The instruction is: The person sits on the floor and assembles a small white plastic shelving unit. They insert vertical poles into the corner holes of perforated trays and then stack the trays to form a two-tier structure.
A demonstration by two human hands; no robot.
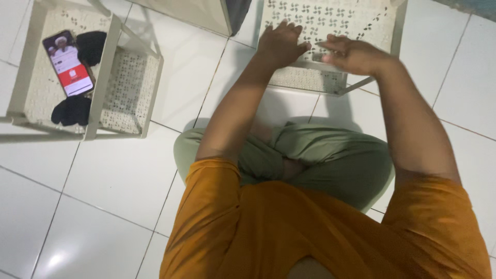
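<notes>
White tiled floor point(103, 206) fills the view. A person sits cross-legged on it, orange shirt point(320, 232) nearest the camera, green trousers point(330, 160) beyond.

Two cream metal racks with perforated, patterned shelves stand on the tiles. Front rack point(356, 23) is at the top centre-right, straight ahead of the knees. Side rack point(111, 67) stands at the upper left, well apart from the front one.

Both arms reach forward to the front rack's shelf.
- Left hand point(281, 44) – lies palm down on the shelf near its front edge, fingers loosely bent and a little apart, not gripping anything I can see.
- Right hand point(356, 54) – just beside the left, at the front edge of the same shelf, fingers pointing left toward the other hand. Motion-blurred, so can't tell whether it pinches the edge or only rests on it.

The hands are close but look apart.

On the side rack's upper shelf – a phone point(68, 63) lying face up, screen lit, red and white on the display. One dark cloth bundle point(92, 45) touches its upper right side, a second dark bundle point(72, 110) sits just below its lower end.
</notes>
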